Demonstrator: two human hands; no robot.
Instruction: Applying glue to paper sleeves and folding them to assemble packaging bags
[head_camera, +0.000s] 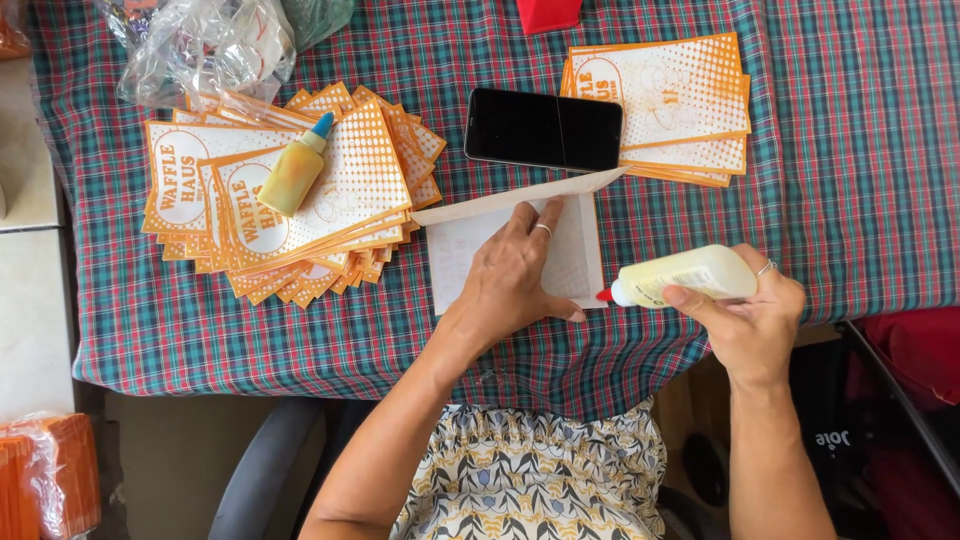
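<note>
My left hand (515, 275) lies flat, fingers spread, on a white paper bag (580, 250) turned face down, its top flap folded up. My right hand (750, 315) grips a pale yellow glue bottle (685, 275) lying sideways, its red tip just off the bag's lower right corner. A fanned pile of orange-and-white printed paper bags (370, 185) lies to the left, with a small yellow glue bottle with a blue cap (293, 172) resting on top.
A black phone (543, 129) lies above the bag. A neater stack of orange printed bags (665, 105) sits at the upper right. Crumpled clear plastic (205, 45) is at the upper left. The plaid tablecloth (850, 150) ends near my lap.
</note>
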